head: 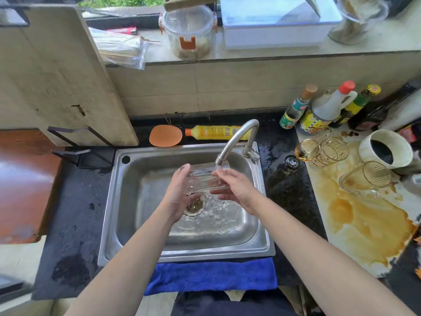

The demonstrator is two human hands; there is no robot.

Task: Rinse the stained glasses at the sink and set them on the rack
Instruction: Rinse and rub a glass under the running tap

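At the far left, a black rack (91,153) stands on the dark counter (75,224), with a board (68,76) leaning over it. Just right of it lies the steel sink (127,201), a blue cloth (211,277) draped along its near edge. Behind the sink, a scrubber (165,135) and a yellow bottle (214,132) lie side by side.

Over the basin, the left hand (180,195) curls round the left end of a glass (205,179), which is held on its side above the drain (194,205). The right hand (234,190) takes the other end, thumb on top and fingers fairly straight below, seemingly pinching it. Water from the tap (237,137) falls onto the glass's right end and pools in the basin.

Right of the sink, what looks like a clear glass (289,165) lies on the wet counter. Further right, two stained glasses (319,152) lie tipped on a white slab (319,224) amid an amber spill (364,222), beside a cup (385,151) of dark liquid. Sauce bottles (330,108) stand behind them.
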